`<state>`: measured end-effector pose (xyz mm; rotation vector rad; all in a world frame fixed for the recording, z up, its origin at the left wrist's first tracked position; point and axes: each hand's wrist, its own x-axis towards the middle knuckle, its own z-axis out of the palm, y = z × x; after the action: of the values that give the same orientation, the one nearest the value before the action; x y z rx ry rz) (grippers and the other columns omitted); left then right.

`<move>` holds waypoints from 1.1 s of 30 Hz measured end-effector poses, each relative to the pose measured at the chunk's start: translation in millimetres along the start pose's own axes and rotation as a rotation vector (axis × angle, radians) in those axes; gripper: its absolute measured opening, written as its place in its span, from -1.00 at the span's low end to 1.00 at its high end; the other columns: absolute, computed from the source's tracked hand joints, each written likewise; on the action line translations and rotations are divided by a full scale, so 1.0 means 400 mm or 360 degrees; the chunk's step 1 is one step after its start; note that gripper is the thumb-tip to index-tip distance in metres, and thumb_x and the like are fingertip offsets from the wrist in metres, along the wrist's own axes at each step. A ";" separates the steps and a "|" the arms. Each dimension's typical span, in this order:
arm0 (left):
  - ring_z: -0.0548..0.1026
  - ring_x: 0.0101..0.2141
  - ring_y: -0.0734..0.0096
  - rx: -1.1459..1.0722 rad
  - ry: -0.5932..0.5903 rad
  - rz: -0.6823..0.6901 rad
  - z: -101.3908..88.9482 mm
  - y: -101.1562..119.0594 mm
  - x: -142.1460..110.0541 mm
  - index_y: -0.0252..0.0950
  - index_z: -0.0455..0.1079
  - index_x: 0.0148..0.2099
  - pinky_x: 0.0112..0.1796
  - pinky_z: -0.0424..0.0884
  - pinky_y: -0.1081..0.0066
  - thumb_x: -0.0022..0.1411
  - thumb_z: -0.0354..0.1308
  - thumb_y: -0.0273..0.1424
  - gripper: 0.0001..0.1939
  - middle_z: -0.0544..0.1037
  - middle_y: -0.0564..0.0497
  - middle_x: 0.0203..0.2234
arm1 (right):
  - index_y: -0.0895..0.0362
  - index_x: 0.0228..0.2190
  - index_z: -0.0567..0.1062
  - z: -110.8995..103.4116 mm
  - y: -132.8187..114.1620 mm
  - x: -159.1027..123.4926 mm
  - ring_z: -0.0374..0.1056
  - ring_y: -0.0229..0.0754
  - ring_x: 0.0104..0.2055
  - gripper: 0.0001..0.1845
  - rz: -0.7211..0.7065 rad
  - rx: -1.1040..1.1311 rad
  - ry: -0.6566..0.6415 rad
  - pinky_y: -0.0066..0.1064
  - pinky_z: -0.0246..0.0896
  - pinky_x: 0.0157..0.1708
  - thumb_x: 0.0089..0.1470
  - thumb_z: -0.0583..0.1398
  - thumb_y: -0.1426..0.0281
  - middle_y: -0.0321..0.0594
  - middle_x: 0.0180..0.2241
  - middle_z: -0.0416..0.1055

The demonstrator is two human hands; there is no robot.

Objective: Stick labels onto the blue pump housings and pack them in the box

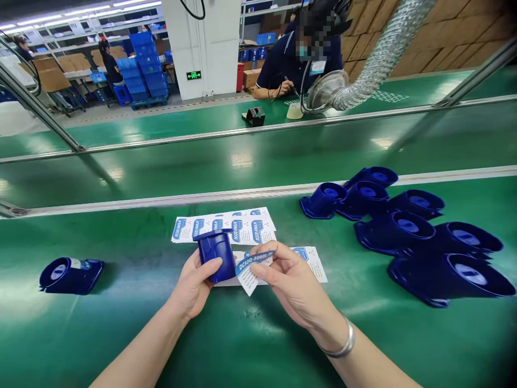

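My left hand (194,285) is closed around a dark blue plastic housing (216,253), held upright over the green table. My right hand (288,280) pinches a white and blue label (249,269) by its right end, and the label's left end lies against the side of the housing. Under my hands lie sheets of the same labels (226,226), with another sheet (313,261) partly hidden behind my right hand.
Several blue housings (407,231) lie piled at the right. One more housing (70,275), with a label on it, lies at the left. A metal rail (161,200) edges a green conveyor belt. Across it a seated person (294,64) works beside a silver flexible duct (379,48).
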<state>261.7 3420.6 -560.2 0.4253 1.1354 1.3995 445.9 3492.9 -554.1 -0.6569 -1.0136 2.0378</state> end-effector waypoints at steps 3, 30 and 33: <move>0.49 0.10 -0.02 0.0086 -0.0071 0.0056 0.009 0.004 -0.004 -0.28 0.42 0.18 0.08 0.45 0.14 0.16 0.40 -0.31 -0.45 0.57 -0.18 0.05 | 0.03 -0.37 0.50 -0.002 0.004 -0.005 0.39 -0.25 -0.34 -0.75 -0.0010 -0.0034 -0.0051 -0.42 0.38 -0.33 0.01 0.46 0.29 -0.32 -0.30 0.47; 0.18 0.34 0.03 0.0188 -0.0196 0.0073 0.019 -0.014 -0.024 -0.07 0.05 0.44 0.30 0.14 0.17 0.32 0.26 -0.22 -0.25 0.25 -0.06 0.35 | 0.09 -0.39 0.45 0.011 0.033 -0.009 0.28 -0.27 -0.39 -0.63 0.0263 -0.0077 0.0065 -0.42 0.22 -0.31 -0.09 0.51 0.28 -0.37 -0.44 0.41; 0.19 0.33 0.02 0.0177 -0.0215 0.0039 0.014 -0.016 -0.023 -0.05 0.01 0.45 0.29 0.18 0.16 0.32 0.25 -0.21 -0.24 0.25 -0.05 0.35 | 0.10 -0.38 0.45 0.010 0.034 -0.009 0.27 -0.29 -0.38 -0.63 0.0285 -0.0063 0.0072 -0.44 0.19 -0.33 -0.09 0.51 0.29 -0.37 -0.42 0.41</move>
<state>271.6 3413.1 -559.6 0.6065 1.1037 1.3123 439.7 3482.8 -562.8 -0.8371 -1.0013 2.1509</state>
